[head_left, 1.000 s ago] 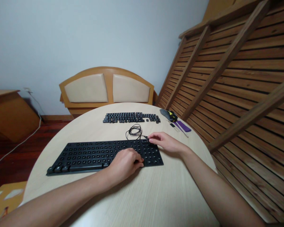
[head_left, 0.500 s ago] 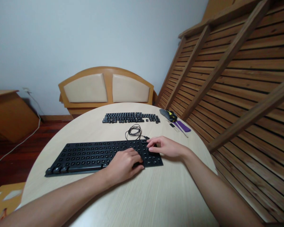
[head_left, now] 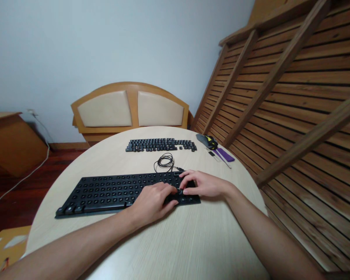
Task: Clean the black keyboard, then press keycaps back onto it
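A black keyboard (head_left: 105,190) lies on the pale round table, most of its keycaps off and its small key stems bare. A few wide keycaps (head_left: 70,209) are still on its lower left corner. My left hand (head_left: 156,199) rests over the right half, thumb and forefinger apart on the board; its other fingers are partly hidden. At the number pad, my right hand (head_left: 202,182) pinches a small dark keycap (head_left: 181,191) between thumb and forefinger, close to the left fingertips. Behind them sits the coiled black cable (head_left: 165,160).
Loose black keycaps (head_left: 154,145) lie in keyboard-like rows at the back of the table (head_left: 192,233). To their right are a grey and yellow-black item (head_left: 207,142), a purple strip (head_left: 226,154) and a thin metal tool (head_left: 223,159). A slatted wooden frame (head_left: 280,116) leans along the right.
My right thumb and forefinger have lowered and closed on a keycap at the number pad. My left fingers have shifted slightly up and toward them.
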`<state>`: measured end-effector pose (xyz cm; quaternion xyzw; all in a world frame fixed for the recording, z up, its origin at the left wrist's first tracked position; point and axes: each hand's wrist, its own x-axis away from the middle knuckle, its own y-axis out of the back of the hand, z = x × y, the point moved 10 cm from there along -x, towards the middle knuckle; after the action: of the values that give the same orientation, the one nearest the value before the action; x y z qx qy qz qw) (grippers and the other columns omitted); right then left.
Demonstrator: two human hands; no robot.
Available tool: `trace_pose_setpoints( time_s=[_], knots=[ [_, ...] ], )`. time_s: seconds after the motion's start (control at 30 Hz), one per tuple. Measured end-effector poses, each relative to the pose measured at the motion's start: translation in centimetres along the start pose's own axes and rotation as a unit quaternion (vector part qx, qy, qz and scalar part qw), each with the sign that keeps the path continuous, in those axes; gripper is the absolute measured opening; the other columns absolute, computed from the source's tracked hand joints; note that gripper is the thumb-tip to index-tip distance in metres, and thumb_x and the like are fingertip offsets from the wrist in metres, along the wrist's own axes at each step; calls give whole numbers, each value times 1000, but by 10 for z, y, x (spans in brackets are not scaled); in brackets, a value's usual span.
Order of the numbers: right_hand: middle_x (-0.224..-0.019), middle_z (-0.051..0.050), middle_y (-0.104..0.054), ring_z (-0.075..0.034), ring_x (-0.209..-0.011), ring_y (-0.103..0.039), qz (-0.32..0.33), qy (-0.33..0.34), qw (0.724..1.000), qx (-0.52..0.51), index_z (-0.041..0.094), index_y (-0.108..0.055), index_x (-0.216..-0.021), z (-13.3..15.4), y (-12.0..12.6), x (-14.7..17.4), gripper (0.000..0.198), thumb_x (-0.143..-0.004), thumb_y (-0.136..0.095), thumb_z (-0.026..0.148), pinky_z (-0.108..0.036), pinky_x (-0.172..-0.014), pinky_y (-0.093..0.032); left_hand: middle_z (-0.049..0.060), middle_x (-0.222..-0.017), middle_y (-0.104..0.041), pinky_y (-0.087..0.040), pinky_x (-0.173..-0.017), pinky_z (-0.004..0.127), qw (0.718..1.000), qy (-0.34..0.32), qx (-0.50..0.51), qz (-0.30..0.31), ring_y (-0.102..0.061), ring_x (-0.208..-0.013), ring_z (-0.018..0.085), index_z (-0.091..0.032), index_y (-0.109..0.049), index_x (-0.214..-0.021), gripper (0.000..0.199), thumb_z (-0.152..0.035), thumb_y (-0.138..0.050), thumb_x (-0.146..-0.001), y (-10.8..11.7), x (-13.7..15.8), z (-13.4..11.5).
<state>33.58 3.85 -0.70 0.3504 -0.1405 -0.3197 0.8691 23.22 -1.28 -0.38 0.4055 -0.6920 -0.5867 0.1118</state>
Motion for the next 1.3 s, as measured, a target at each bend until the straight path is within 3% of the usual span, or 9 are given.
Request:
trace_pose_setpoints(
  time_s=[0.67,1.3],
  knots=[
    [-123,-9,-65,-26,-134,-46,11,-9,1000,8,25,-79,-101,-2,-4,-1,23,-83,-74,39,-39,-108,-38,4,-96,-71,-54,-76,34,1000,-14,-3,9,-65,-89,22,-19,-66,-102,14,-29,-63,-93,-1,-1,-4],
    [-97,-5,-77,-24,-119,-56,16,55,997,44,26,-81,-98,14,-10,-5,18,-83,-76,35,-36,-102,-41,5,-95,-71,-53,-75,32,1000,-15,-8,16,-64,-89,21,-19,-66,-101,14,-30,-62,-93,-2,-2,-3]
  ],
)
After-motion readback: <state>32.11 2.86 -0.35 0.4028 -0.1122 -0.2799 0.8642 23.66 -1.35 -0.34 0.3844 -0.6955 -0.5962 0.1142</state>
